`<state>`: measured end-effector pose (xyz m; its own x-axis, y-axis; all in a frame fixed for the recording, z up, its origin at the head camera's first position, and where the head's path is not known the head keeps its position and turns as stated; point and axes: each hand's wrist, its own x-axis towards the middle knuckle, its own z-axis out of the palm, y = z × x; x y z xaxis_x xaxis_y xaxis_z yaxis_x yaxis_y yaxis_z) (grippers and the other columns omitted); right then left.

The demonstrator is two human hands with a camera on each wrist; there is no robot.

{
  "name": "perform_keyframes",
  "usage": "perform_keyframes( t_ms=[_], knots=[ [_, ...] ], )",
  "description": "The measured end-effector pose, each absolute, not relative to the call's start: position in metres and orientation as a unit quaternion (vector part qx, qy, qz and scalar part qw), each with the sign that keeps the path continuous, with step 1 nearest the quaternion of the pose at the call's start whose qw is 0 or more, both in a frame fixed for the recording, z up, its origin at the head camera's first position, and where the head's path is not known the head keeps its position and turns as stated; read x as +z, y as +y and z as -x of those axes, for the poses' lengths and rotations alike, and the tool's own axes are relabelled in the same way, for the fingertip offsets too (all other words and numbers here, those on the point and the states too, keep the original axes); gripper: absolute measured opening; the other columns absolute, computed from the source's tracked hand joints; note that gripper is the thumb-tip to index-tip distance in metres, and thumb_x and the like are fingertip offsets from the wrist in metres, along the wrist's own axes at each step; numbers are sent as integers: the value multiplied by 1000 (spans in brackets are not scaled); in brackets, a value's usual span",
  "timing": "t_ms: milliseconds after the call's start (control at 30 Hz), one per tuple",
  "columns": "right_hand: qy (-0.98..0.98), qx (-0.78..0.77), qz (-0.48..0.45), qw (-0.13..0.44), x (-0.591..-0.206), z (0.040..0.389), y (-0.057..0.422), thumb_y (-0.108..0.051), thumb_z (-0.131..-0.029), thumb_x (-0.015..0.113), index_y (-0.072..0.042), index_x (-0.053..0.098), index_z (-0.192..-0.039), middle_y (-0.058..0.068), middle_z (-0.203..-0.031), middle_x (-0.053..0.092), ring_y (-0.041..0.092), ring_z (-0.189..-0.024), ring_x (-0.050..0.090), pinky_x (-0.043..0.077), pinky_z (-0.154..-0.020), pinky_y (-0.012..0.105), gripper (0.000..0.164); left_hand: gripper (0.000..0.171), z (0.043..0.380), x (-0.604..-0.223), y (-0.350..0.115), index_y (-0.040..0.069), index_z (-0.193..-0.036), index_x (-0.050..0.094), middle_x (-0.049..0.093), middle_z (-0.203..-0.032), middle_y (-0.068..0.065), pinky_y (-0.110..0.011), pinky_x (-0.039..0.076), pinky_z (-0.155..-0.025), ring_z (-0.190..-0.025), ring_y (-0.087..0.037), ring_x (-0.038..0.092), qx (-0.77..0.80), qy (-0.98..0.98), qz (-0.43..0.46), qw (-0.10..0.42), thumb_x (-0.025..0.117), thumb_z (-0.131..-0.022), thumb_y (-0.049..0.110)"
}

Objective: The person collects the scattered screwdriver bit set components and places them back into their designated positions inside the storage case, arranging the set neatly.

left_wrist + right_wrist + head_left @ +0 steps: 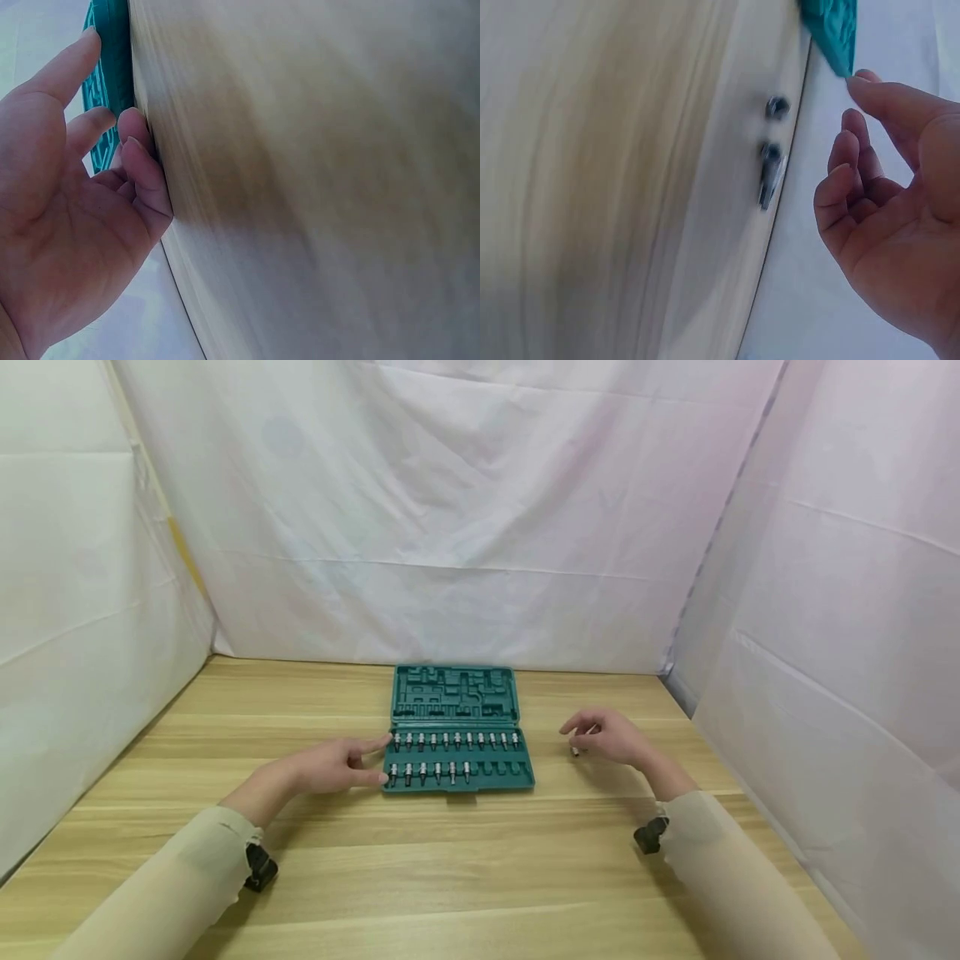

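An opened green plastic case (459, 756) lies on the table, its lid (455, 693) laid back against the far side. Two rows of silver bit sockets (438, 770) sit in its lower half; bare recesses show at the front row's right end. My left hand (330, 766) touches the case's left edge with spread thumb and forefinger, the other fingers loosely bent. Right of the case, my right hand (609, 739) hovers with fingers loosely bent and nothing visible between them. Below it, loose bit sockets (771, 172) lie on the wood, two showing in the right wrist view.
The wood-grain table (450, 877) carries the case near its back edge. White cloth sheets (450, 527) hang behind and on both sides. A black wrist device (260, 867) sits at the left cuff and another (651, 835) at the right.
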<state>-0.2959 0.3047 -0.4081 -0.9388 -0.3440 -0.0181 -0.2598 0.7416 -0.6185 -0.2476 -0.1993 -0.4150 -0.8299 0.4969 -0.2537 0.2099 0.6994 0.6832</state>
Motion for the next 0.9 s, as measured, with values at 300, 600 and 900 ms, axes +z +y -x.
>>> perform_keyframes(
  t_ms=[300, 600, 900],
  knots=[
    [942, -286, 157, 80, -411, 298, 317, -7, -100, 76, -11, 84, -118, 8, -112, 79, 22, -98, 61, 50, -86, 39, 20, 86, 247, -415, -200, 27, -175, 31, 47, -81, -1, -30, 39, -63, -71, -17, 41, 337, 896, -194, 216, 75, -104, 46],
    [943, -274, 162, 93, -421, 303, 318, -4, -100, 75, -13, 86, -115, 10, -121, 81, 24, -108, 68, 54, -99, 48, 21, 86, 248, -416, -200, 28, -175, 30, 46, -80, -1, -30, 38, -63, -70, -17, 40, 335, 896, -196, 217, 75, -105, 46],
    [947, -256, 167, 98, -423, 306, 310, -11, -102, 77, -16, 87, -117, 12, -129, 80, 35, -130, 68, 52, -112, 59, 18, 84, 246, -415, -199, 26, -174, 31, 46, -80, -1, -31, 38, -64, -71, -17, 39, 339, 895, -195, 214, 75, -105, 44]
  ],
)
